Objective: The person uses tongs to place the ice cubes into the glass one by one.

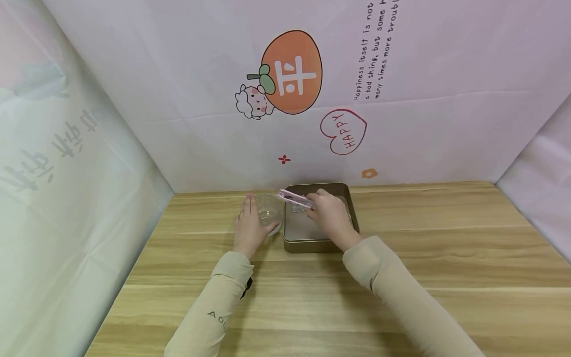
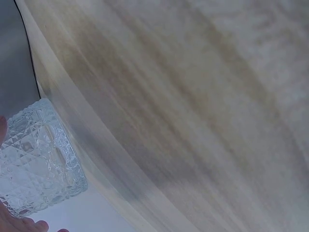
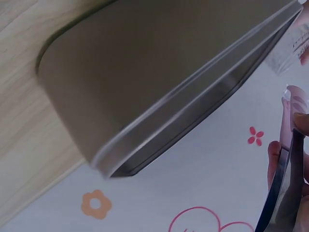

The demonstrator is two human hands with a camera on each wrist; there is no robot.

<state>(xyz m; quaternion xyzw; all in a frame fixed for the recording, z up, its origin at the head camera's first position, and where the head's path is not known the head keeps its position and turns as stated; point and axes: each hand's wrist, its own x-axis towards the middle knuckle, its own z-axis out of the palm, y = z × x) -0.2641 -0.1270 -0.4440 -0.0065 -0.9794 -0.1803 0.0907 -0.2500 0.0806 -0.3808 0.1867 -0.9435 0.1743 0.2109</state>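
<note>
My left hand (image 1: 250,225) holds a clear glass cup (image 1: 267,210), fingers along its left side and thumb at the near right. The left wrist view shows the diamond-cut pattern of the glass (image 2: 41,162). With my right hand (image 1: 330,215) I grip tongs (image 1: 296,199) with pink ends; their dark metal arms (image 3: 285,188) show in the right wrist view. The tong tips point left, close to the cup's rim, and a small clear piece (image 3: 286,93) shows at them. Beneath my right hand is a rectangular metal tin (image 1: 301,245), with several small clear pieces (image 1: 298,208) inside.
The tin and cup stand side by side near the back edge of the wooden table (image 1: 285,297). A white printed sheet (image 1: 200,99) rises behind them, and another pale sheet (image 1: 67,223) hangs at the left.
</note>
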